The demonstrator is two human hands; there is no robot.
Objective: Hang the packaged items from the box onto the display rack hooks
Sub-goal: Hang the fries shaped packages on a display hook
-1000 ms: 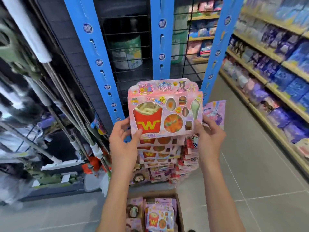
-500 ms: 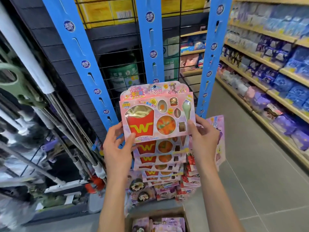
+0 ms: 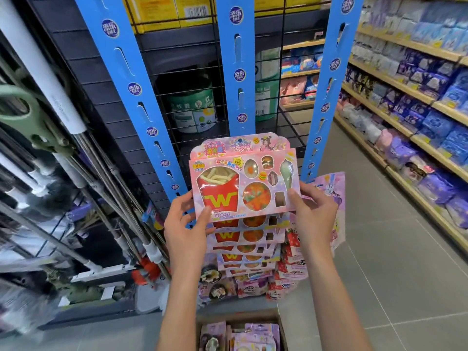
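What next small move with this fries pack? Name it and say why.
Probably lift the fries pack, held at its lower corners by the left hand and right hand, toward the middle blue strip; matching packs already hang just below it.

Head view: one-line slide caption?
Both hands hold a pink toy-food pack before the blue rack strip.

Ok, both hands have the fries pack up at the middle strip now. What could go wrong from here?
1. The left hand and right hand pinch only the lower corners of the fries pack, so its top flap may wobble and miss the hook on the middle blue strip.
2. Identical hung packs sit just below; pressing in may knock them loose.
3. The open box lies by the feet, so a step forward may hit it.
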